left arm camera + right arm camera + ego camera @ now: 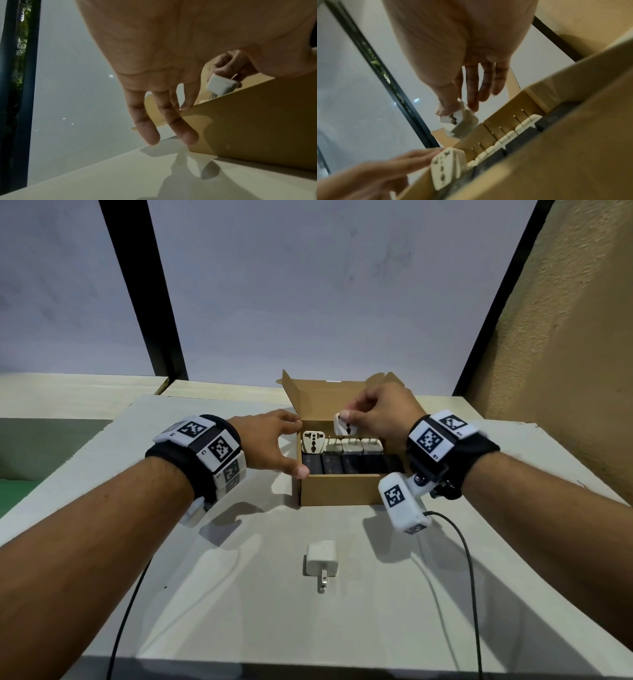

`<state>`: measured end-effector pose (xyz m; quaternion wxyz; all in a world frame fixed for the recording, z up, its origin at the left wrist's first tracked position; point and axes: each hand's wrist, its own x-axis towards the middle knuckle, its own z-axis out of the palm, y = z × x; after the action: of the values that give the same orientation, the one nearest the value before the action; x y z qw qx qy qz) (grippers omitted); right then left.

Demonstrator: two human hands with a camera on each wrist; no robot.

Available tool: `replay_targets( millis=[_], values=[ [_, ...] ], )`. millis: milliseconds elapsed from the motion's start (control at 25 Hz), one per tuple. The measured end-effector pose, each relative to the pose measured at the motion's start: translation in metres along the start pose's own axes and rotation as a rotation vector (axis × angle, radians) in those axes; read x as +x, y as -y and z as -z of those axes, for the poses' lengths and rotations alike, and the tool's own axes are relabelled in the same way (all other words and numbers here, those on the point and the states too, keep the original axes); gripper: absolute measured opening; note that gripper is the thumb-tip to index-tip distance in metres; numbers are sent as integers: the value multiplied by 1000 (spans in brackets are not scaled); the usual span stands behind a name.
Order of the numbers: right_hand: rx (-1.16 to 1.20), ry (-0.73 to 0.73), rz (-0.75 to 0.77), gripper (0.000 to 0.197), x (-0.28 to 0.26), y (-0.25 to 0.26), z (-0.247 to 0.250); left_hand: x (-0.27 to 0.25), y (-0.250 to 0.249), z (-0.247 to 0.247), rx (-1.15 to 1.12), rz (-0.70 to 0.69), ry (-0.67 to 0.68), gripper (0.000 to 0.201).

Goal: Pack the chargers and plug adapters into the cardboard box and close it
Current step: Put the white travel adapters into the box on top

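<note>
An open cardboard box [339, 491] stands mid-table with its lid flap up at the back. Inside stand a white plug adapter [313, 439], a row of white chargers [352, 447] with prongs up, and dark blocks [346, 464] in front. My right hand [346, 416] pinches a second white plug adapter [344, 426] [459, 123] just above the box. My left hand [291, 446] [171, 135] holds the box's left wall [248, 121], thumb at the front corner, fingers along the rim. One white charger [322, 559] lies loose on the table in front of the box.
The pale table [239, 594] has a front edge near me and another pale surface [68, 398] behind on the left. Black cables [469, 570] trail from both wrists. A tan wall [565, 354] rises on the right; a grey panel with black posts [144, 292] stands behind.
</note>
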<state>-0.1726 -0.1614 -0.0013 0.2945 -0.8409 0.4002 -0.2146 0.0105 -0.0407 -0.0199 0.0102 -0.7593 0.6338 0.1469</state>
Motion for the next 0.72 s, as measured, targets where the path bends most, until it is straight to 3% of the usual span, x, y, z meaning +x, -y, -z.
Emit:
replay_targets(
  millis=[240,480,720],
  values=[
    [-183,97,51,19,2,1,-19,0,0,0,7,-14,-5,117],
    [-213,40,78,17,1,-2,-18,2,1,-2,5,-5,-12,110],
    [-222,110,66,19,2,-4,-22,2,0,-2,2,1,-13,109]
  ],
)
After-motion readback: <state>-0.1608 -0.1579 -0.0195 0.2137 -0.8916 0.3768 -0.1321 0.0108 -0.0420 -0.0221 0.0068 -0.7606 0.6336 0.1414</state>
